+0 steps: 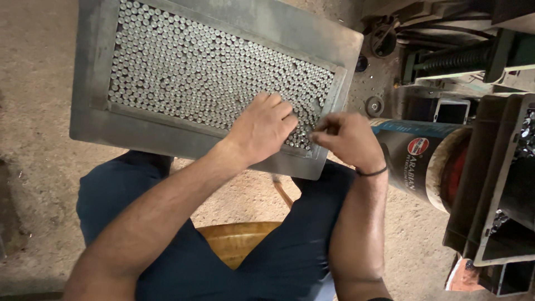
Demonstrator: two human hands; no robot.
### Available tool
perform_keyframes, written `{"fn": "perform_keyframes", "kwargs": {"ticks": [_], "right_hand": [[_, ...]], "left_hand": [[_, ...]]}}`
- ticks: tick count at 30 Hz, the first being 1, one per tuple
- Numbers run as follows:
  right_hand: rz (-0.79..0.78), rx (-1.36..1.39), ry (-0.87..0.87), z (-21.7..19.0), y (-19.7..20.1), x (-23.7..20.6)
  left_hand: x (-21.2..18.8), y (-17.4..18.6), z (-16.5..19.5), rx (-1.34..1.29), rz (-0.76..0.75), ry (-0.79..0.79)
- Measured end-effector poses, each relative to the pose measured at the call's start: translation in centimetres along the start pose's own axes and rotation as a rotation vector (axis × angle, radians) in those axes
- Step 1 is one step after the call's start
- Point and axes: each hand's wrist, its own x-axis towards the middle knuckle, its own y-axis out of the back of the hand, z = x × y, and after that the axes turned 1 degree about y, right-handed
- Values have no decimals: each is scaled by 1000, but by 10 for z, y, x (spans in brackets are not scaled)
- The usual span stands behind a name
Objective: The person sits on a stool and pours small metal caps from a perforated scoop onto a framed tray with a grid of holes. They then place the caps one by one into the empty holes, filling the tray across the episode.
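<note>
— While the grey metal tray (89,111) of packed upright silver cylinders (195,72) is lying across the knees, where is room showing?

— Along its bare rim; the tray's long axis is running left to right.

— The hands?

— The left hand (262,129) is pressing curled fingers onto the cylinders near the right end; the right hand (348,139) is pinching something small at the rim, beside a dark drum (423,161).
</note>
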Motion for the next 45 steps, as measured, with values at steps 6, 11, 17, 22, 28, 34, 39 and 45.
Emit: {"fn": "perform_keyframes", "kwargs": {"ticks": [6, 11, 17, 22, 28, 34, 39, 45], "right_hand": [[-70, -55, -63, -5, -5, 3], [19, -74, -90, -4, -4, 4], [-91, 130, -26, 3, 2, 1], [-81, 124, 5, 3, 1, -1], [-47, 32, 1, -3, 2, 0], [-50, -11, -15, -4, -1, -1], [73, -109, -37, -3, -2, 1], [20, -31, -65, -8, -1, -2]], "left_hand": [[-1, 1, -1, 21, 2, -4], [-1, 4, -1, 7, -34, -1], [0, 2, 0, 44, -7, -39], [-1, 0, 0, 20, -23, -48], [0, 1, -3, 30, -5, -28], [0, 3, -4, 11, -31, -35], [0, 3, -3, 20, -13, -54], [1, 1, -5, 5, 5, -40]]}}
